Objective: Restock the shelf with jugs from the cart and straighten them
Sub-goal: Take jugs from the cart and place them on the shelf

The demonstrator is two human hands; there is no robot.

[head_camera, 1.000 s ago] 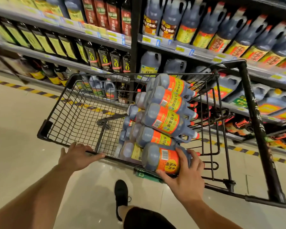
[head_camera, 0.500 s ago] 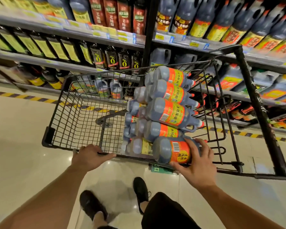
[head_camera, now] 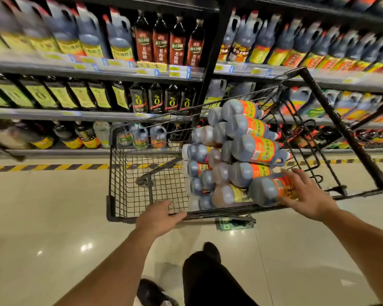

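Fingers (head_camera: 297, 174) of the right hand (head_camera: 307, 196) are curling over the label end of the nearest jug (head_camera: 263, 191), thumb beneath. The jug is lying on its side at the near right corner of the cart (head_camera: 111, 173), long axis left to right, base leftward. The left hand (head_camera: 159, 215) is gripping the near rim, farther off; against half a second ago both grasps are holding, while the shelf (head_camera: 97, 69) is looming closer.
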